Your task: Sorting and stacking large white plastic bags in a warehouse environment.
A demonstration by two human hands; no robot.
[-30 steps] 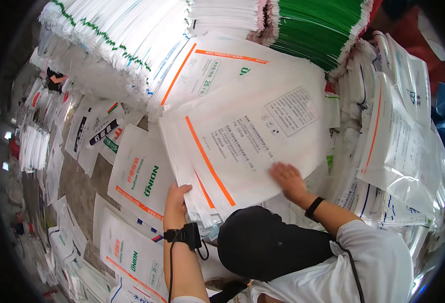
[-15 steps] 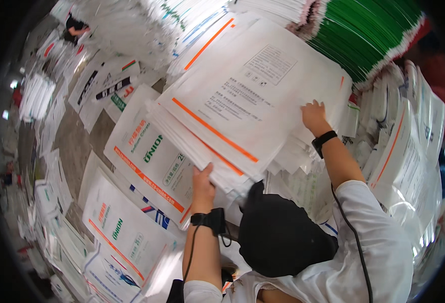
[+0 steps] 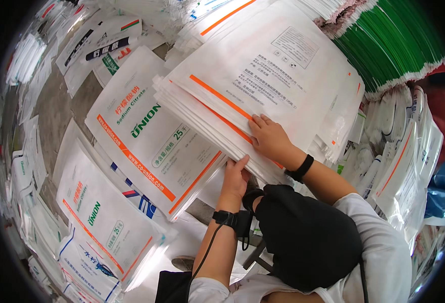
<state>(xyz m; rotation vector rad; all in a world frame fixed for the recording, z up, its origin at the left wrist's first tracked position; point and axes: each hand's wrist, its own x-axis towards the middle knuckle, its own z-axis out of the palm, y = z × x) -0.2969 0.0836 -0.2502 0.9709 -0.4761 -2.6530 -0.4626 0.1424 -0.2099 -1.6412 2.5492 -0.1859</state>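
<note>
A stack of white woven sacks with orange stripes [image 3: 298, 73] lies at an angle before me, its top sack printed with dark text. My right hand [image 3: 274, 141] rests palm down on the near part of the top sack, fingers spread over the orange stripe. At the stack's near left edge is my left hand [image 3: 236, 178], its thumb up against the layered edges and its other fingers partly hidden. Just left of it lies another pile of white sacks with orange and green print [image 3: 146, 136]. Black bands are on both wrists.
A smaller sack pile [image 3: 106, 222] lies at lower left. Green sacks [image 3: 389, 43] are stacked at the far right, with folded white sacks [image 3: 404, 156] below them. Grey floor [image 3: 55, 113] shows at left. A black rounded thing [image 3: 308, 237] covers the space between my forearms.
My right hand has moved from the stack's right side to its near edge, beside the left. My left hand has shifted right along the edge. The whole view has shifted too.
</note>
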